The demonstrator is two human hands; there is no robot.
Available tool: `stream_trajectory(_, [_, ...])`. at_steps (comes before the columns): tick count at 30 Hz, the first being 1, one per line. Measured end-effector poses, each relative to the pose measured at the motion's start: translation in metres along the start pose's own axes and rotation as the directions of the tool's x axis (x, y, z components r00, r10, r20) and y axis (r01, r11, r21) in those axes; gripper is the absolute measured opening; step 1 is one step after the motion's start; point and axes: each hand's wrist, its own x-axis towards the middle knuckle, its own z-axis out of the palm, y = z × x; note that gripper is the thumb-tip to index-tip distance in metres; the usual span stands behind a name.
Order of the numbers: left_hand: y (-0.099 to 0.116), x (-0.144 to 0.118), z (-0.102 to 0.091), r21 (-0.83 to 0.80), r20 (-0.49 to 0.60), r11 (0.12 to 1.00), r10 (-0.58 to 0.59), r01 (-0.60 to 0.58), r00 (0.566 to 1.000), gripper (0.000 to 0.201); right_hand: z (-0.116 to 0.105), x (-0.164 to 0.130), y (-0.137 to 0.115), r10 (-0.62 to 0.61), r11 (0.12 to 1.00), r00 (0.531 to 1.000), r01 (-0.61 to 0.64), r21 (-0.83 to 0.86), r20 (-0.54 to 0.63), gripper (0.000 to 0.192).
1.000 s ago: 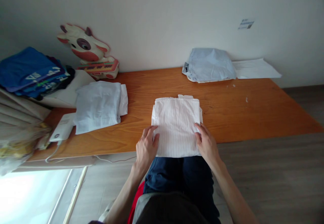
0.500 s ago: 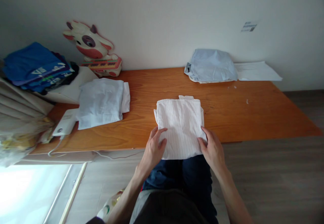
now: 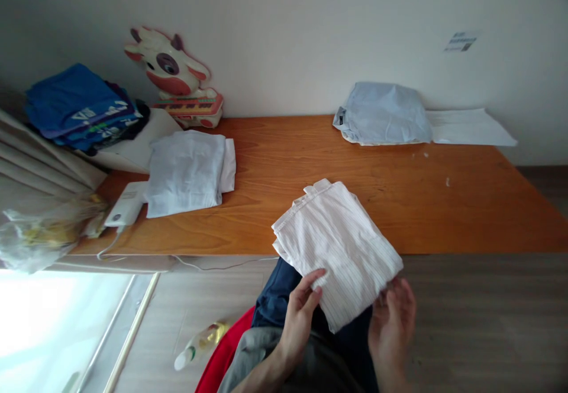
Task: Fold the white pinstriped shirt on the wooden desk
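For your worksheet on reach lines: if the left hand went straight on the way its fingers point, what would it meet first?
The left hand already touches the folded striped shirt, its fingers pointing up and right, so it would probably just press further into the shirt.

A room in a home. A long wooden table (image 3: 310, 162) stands against a plain white wall, with folded shirts (image 3: 186, 171) on it, a stack of blue clothes (image 3: 80, 106) at far left, and a cow-shaped toy keyboard (image 3: 177, 82) beside them.

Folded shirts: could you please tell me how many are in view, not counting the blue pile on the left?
3: striped shirt in both hands; pale blue shirt left on the table; bagged blue shirt by the wall.
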Motion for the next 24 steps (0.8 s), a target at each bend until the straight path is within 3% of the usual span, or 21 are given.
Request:
stream_trajectory(3, [-0.013, -0.006, -0.004, -0.136, 0.105, 0.983, -0.111, 0.125, 0.988, 0.042, 0.001, -0.018, 0.012, 0.147, 0.989, 0.976, -0.151, 0.011, 0.158, 0.077])
stream_trajectory(7, [-0.026, 0.000, -0.031, -0.267, 0.220, 0.955, -0.072, 0.131, 0.973, 0.020, -0.005, -0.002, -0.004, 0.254, 0.967, 0.962, -0.252, -0.036, 0.104, 0.094])
stream_trajectory(12, [0.004, 0.038, -0.065, -0.594, 0.185, 0.775, -0.129, 0.215, 0.974, 0.026, -0.035, 0.039, -0.032, 0.246, 0.966, 0.965, -0.237, -0.106, 0.089, 0.095])
stream_trajectory(16, [0.032, 0.048, -0.070, -0.484, 0.329, 0.793, -0.228, 0.371, 0.916, 0.047, -0.068, 0.064, -0.036, 0.271, 0.957, 0.952, -0.251, -0.149, 0.139, 0.095])
stream_trajectory(19, [0.038, 0.043, -0.064, -0.356, 0.431, 0.824, -0.274, 0.441, 0.860, 0.062, -0.089, 0.075, -0.037, 0.301, 0.947, 0.941, -0.277, -0.162, 0.154, 0.095])
stream_trajectory(24, [0.033, 0.042, -0.053, -0.335, 0.458, 0.858, -0.213, 0.390, 0.863, 0.071, -0.113, 0.077, -0.046, 0.305, 0.947, 0.939, -0.281, -0.154, 0.162, 0.093])
